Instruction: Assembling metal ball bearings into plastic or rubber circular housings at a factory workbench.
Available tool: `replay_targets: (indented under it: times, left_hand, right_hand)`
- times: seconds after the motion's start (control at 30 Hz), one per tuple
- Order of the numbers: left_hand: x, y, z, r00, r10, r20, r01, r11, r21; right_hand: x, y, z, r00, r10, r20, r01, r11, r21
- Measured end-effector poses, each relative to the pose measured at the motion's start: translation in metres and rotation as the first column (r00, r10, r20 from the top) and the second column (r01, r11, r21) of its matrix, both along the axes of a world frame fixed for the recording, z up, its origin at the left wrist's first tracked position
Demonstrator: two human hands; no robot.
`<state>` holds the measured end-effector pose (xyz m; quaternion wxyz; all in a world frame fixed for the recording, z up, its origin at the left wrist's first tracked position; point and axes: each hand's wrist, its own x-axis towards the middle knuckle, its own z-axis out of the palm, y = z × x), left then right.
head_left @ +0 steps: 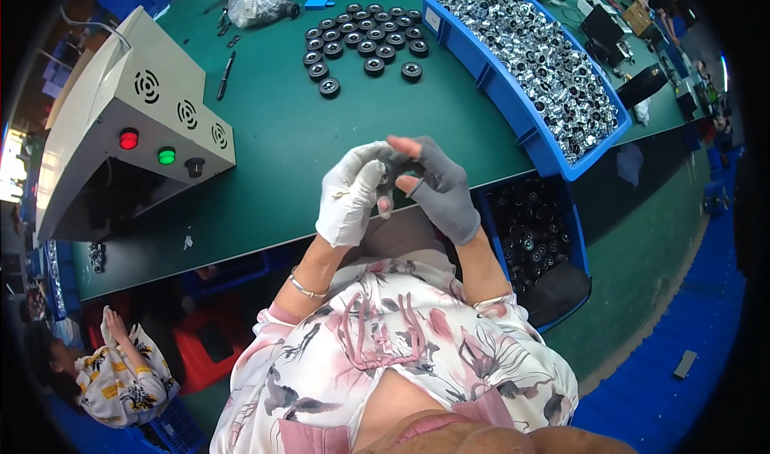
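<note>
While the white-gloved left hand [347, 197] pinches a small dark part [388, 176] above the near edge of the desk [269, 161], the grey-gloved right hand [443, 191] sits just right of it, its grip loosely parted; the part's long axis is hidden.

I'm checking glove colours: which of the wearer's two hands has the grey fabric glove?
The right hand: its grey fabric glove leaves the thumb tip bare, while the left hand wears a white fabric glove.

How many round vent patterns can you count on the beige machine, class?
3: the left vent, middle vent and right vent, in a slanting row on the beige machine. Its other sides are hidden, so more may exist.
</note>
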<state>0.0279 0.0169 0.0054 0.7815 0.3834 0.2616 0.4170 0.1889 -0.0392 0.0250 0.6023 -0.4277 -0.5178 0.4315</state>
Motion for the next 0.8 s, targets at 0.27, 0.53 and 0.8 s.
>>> replay_targets:
  times: [0.27,0.53,0.8]
  left_hand:
    - [0.006,-0.015,-0.009,0.988,0.129,-0.086,-0.113,0.979,0.167]
    - [-0.009,-0.012,-0.006,0.976,0.069,-0.205,-0.013,0.966,0.260]
    - [-0.010,-0.010,-0.016,0.988,-0.060,0.139,0.075,0.991,-0.109]
  right_hand:
    - [0.004,0.009,-0.022,0.993,0.073,-0.096,-0.083,0.991,-0.106]
    - [0.003,0.005,-0.016,0.984,0.046,-0.173,-0.081,0.976,-0.200]
    - [-0.010,-0.001,-0.012,0.993,-0.070,-0.094,0.052,0.983,-0.178]
